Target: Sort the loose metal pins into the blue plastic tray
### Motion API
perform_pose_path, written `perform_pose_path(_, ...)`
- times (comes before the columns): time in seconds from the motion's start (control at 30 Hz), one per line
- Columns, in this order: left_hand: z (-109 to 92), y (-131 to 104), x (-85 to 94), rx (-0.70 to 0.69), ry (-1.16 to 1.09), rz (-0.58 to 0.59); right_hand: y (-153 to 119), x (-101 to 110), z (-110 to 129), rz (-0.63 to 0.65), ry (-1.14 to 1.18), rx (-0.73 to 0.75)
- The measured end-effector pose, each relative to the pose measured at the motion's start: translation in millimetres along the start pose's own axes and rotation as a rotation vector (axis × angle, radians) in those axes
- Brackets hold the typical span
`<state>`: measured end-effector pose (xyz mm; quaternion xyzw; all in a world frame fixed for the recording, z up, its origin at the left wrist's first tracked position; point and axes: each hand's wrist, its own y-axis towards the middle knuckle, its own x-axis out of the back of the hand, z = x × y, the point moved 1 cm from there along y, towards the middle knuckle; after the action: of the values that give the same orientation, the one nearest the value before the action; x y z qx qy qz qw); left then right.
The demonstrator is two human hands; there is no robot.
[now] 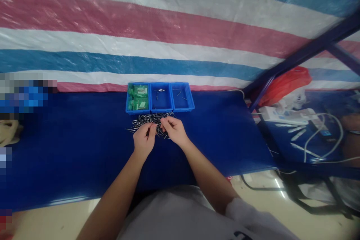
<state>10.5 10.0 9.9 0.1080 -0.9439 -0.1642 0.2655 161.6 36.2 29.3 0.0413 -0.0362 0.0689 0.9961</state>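
Observation:
A heap of thin, dark and silvery metal pieces (pixel 152 117), like screws or nails, lies on the blue tabletop. At its left near edge my left hand (pixel 144 138) is closed, thumb and fingers pinched together. My right hand (pixel 174 130) is closed in a similar pinch over the heap's right side. Whatever the fingertips hold is too small or hidden to make out. Just behind the heap are three joined blue bins. Green packets (pixel 140 90) fill the left bin (pixel 137 112). A few thin metal pieces lie in the middle bin (pixel 164 102) and the right bin (pixel 184 96).
Striped plastic sheeting (pixel 126 18) hangs behind the blue table (pixel 225 135). On the right stands a dark metal frame (pixel 298 54). Beyond it are a red bag (pixel 289 82), a white power strip (pixel 278 115), cables and part of another person's arm (pixel 351 123).

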Motion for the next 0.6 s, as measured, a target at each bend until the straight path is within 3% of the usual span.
perform_pose_path(0.2,0,0,0.8,0.052,-0.023,0.001,1,-1,1,-0.068,0.074,-0.028)
perform_pose_path(0.6,-1,-1,1.5,0.079,-0.039,-0.006,8,3,-14,-0.157,0.451,-0.123)
